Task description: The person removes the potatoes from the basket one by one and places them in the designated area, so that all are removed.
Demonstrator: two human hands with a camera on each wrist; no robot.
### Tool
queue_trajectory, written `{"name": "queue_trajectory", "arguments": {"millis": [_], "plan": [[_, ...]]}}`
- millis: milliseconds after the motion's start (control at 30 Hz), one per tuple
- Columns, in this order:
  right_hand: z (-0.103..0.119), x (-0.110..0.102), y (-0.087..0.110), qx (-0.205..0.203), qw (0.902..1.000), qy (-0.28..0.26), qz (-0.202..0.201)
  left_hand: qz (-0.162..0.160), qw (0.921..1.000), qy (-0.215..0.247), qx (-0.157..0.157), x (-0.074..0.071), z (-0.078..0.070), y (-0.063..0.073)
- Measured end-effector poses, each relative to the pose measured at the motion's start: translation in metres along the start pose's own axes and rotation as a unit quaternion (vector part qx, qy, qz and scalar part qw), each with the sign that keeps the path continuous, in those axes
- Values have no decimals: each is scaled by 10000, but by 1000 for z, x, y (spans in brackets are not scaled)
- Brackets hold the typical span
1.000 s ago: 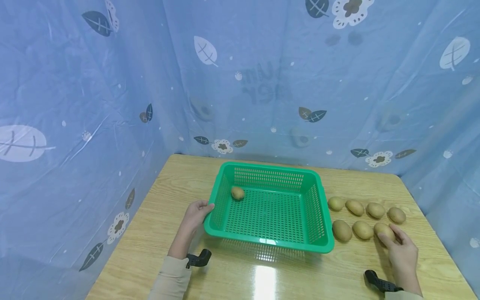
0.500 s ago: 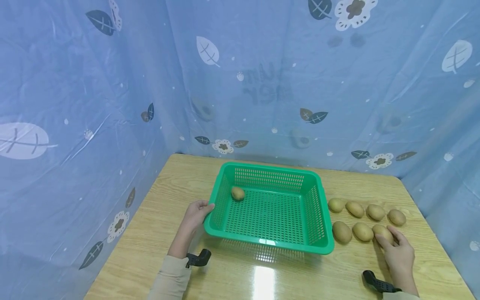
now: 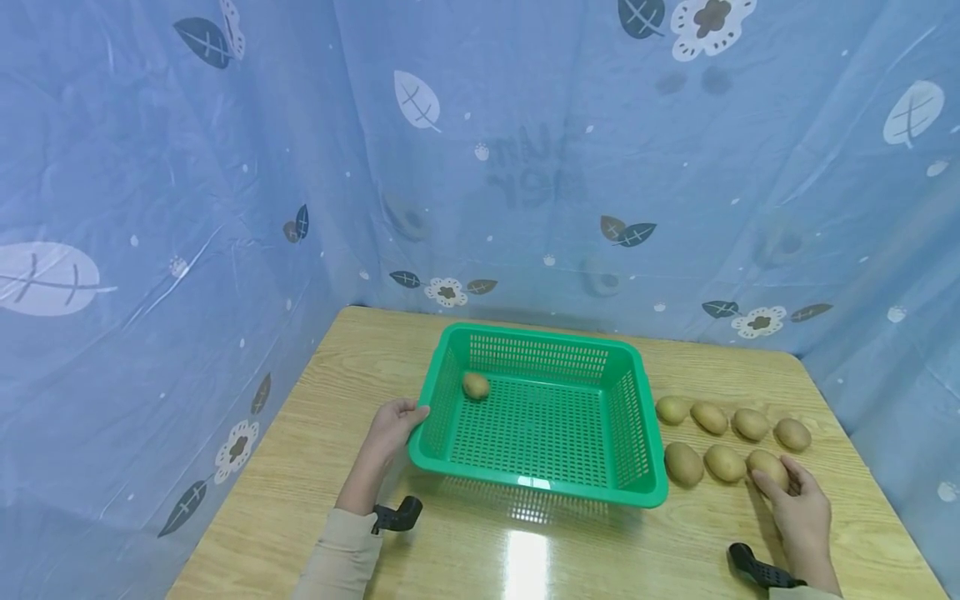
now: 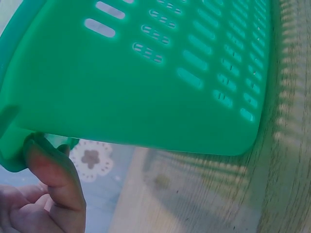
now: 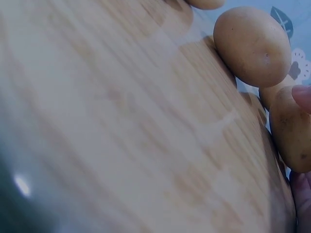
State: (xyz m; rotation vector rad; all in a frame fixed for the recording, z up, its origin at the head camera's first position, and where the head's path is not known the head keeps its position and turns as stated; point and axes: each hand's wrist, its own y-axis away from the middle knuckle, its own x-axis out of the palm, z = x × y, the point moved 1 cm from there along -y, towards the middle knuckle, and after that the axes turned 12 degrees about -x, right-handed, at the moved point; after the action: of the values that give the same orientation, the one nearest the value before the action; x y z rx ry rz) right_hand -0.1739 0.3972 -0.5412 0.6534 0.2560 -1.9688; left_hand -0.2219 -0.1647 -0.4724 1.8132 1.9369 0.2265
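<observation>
My left hand (image 3: 392,429) grips the left rim of a green plastic basket (image 3: 653,425), thumb over the edge. The left wrist view shows the thumb (image 4: 53,170) against the basket's rim close up. Inside the basket, one potato (image 3: 476,386) lies by the back left corner. On the right, my right hand (image 3: 802,515) holds a potato (image 3: 767,468) between thumb and fingers, at the right end of the front row. That potato (image 5: 291,133) seems to touch the table in the right wrist view. Its neighbour (image 3: 725,463) lies just left of it.
Another potato (image 3: 684,464) of the front row lies close to the basket's right side. Behind is a back row of several potatoes, ending at the right with one (image 3: 792,434). Blue patterned curtains (image 3: 525,167) enclose the wooden table (image 3: 352,367) at the back and sides.
My right hand and the potato in it have shifted slightly left, close to the neighbouring potato, then barely moved. The left hand and basket stay in place.
</observation>
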Motion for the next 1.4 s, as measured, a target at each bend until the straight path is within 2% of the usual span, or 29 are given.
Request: {"name": "queue_trajectory", "arguments": {"millis": [200, 467, 933, 1167, 1300, 1400], "plan": [[-2, -1, 2, -156, 9998, -157, 28, 19, 10000, -7, -16, 1, -1, 1], [2, -5, 5, -180, 9993, -244, -226, 19, 10000, -19, -15, 1, -2, 3], [33, -21, 20, -915, 9932, -262, -677, 64, 9999, 80, 45, -1, 0, 1], [66, -19, 28, -1663, 9807, -579, -847, 74, 9999, 121, 61, -1, 0, 0], [88, -15, 31, -2287, 9670, -848, -733, 41, 9999, 84, 68, -1, 2, -2], [103, -10, 36, -2647, 9536, -1367, -442, 25, 10000, 76, 37, 0, 2, -2]]}}
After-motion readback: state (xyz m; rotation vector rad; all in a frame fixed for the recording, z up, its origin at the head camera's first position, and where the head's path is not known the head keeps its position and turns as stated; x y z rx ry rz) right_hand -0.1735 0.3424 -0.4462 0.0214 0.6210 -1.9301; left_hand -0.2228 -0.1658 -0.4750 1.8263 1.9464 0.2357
